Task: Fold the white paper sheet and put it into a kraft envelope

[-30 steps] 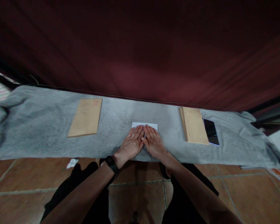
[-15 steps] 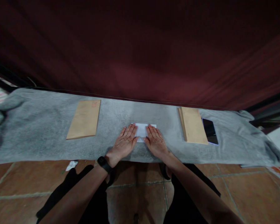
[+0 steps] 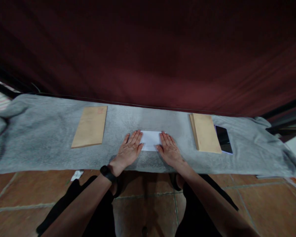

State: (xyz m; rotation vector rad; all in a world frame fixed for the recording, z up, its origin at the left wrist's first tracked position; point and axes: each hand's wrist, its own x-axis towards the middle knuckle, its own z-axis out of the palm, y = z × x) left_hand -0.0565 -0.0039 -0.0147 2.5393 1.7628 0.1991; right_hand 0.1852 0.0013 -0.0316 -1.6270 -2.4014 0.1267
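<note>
- The left hand (image 3: pixel 127 152) lies flat, palm down, fingers spread a little and pointing away from the person.
- The right hand (image 3: pixel 171 151) lies flat the same way.
- A folded white paper (image 3: pixel 150 140) sits between the two hands, and each hand presses on one end of it.
- Both arms reach forward, and a black watch (image 3: pixel 108 173) is on the left wrist.
- Everything rests on a grey cloth (image 3: pixel 39 138).
- One brown envelope (image 3: pixel 90 126) lies well to the left of the left hand.
- A stack of brown envelopes (image 3: pixel 205 132) lies to the right of the right hand, with a dark phone (image 3: pixel 223 139) just beside it.
</note>
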